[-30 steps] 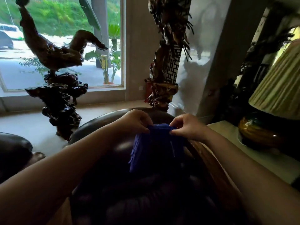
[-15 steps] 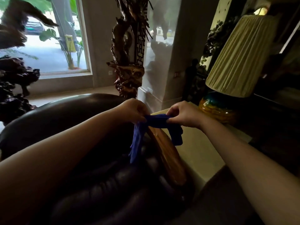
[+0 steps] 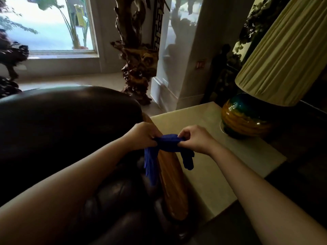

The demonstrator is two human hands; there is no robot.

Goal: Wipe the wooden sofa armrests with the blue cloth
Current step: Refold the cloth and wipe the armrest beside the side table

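The blue cloth (image 3: pixel 168 141) is stretched between both hands across the top of the polished wooden armrest (image 3: pixel 174 183), which runs along the right side of a dark leather sofa (image 3: pixel 67 124). My left hand (image 3: pixel 141 137) grips the cloth's left end, which hangs down on the sofa side. My right hand (image 3: pixel 195 139) pinches the right end, and a flap dangles on the side-table side. The armrest's far end is hidden behind the hands and cloth.
A pale stone side table (image 3: pixel 221 156) stands right beside the armrest, with a round glazed lamp base (image 3: pixel 245 119) and a pleated shade (image 3: pixel 283 55) on it. A carved wooden sculpture (image 3: pixel 139 59) stands behind the sofa by the window (image 3: pixel 47 23).
The view has swung right and down, bringing the side table and lamp into sight. Both hands keep hold of the cloth and have brought it over the wooden armrest.
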